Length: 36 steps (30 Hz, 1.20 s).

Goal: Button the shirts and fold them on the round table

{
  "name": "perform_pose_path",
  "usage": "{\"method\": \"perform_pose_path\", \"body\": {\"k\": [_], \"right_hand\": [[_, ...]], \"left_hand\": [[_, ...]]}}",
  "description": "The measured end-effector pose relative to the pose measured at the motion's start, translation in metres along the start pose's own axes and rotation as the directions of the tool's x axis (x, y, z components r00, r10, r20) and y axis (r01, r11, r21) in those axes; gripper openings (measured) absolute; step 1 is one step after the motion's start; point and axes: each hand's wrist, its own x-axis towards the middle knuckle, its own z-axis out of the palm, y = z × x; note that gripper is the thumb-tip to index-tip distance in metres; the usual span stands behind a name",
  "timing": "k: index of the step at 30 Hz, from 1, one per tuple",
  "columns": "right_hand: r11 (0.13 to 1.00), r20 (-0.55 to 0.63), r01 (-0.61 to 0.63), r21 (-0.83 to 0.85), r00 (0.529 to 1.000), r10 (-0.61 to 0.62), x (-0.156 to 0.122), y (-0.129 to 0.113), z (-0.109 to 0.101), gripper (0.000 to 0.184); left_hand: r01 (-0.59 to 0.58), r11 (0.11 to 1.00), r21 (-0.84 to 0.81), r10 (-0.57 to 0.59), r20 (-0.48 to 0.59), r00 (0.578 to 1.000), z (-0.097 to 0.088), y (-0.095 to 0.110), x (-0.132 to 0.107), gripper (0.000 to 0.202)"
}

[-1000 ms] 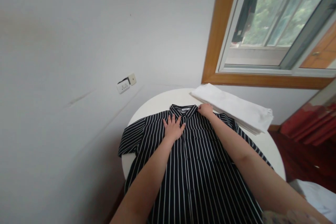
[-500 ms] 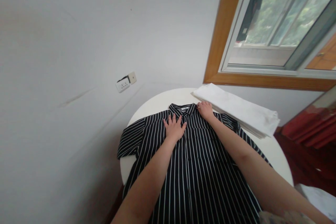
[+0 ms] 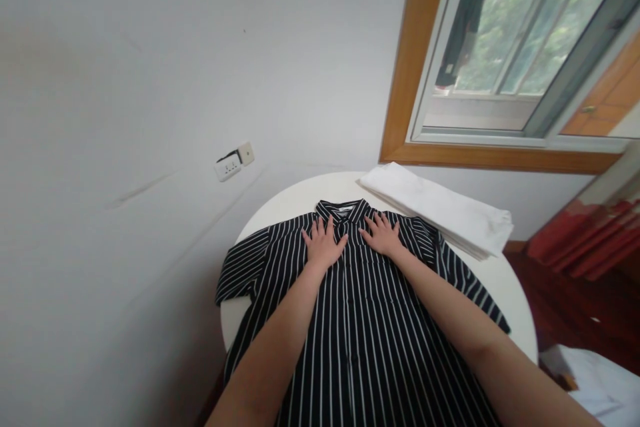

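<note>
A black shirt with white stripes (image 3: 345, 320) lies spread front side up, its collar at the far end. My left hand (image 3: 323, 243) rests flat on the chest just below the collar, fingers spread. On the other side of the button line, my right hand (image 3: 383, 235) also lies flat with its fingers apart, near the shoulder. Neither hand grips the cloth. One sleeve reaches the table's left edge; the other slants down to the right, partly behind my right forearm. The hem runs out of view at the bottom.
The round white table (image 3: 295, 193) stands against a wall with a socket (image 3: 228, 167). Folded white cloth (image 3: 440, 207) lies at its back right. Beyond are a wood-framed window (image 3: 393, 93) and a red curtain (image 3: 583, 240). White material (image 3: 595, 380) sits low at the right.
My right hand has moved from the collar's right side down onto the shirt's chest, and its fingers have spread. My left hand stays on the chest. The view has shifted slightly.
</note>
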Motion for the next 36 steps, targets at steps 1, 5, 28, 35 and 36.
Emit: {"method": "perform_pose_path", "body": {"k": [1,5,28,35,36], "right_hand": [[1.0,-0.007,0.004,0.009,1.0,-0.004,0.0,0.0,-0.001,0.067],[0.996,-0.148,0.089,0.016,0.985,-0.086,-0.008,-0.002,-0.008,0.053],[0.938,-0.116,0.334,0.095,0.939,-0.323,-0.037,-0.046,0.005,0.049],[0.934,-0.072,0.339,0.113,0.94,-0.332,-0.038,-0.045,0.0,0.045],[0.932,-0.085,0.343,0.12,0.939,-0.335,-0.038,-0.045,-0.001,0.044]], "left_hand": [[-0.01,1.0,-0.006,0.01,-0.025,1.0,-0.002,0.0,-0.001,0.078],[-0.193,0.981,0.003,0.191,-0.126,0.973,-0.009,0.0,-0.009,0.053],[-0.209,0.978,0.0,0.205,-0.193,0.96,-0.012,0.0,-0.012,0.038],[-0.221,0.974,0.049,0.226,-0.168,0.96,-0.011,0.002,-0.014,0.045],[-0.208,0.977,0.054,0.214,-0.154,0.964,-0.01,0.001,-0.014,0.044]]}}
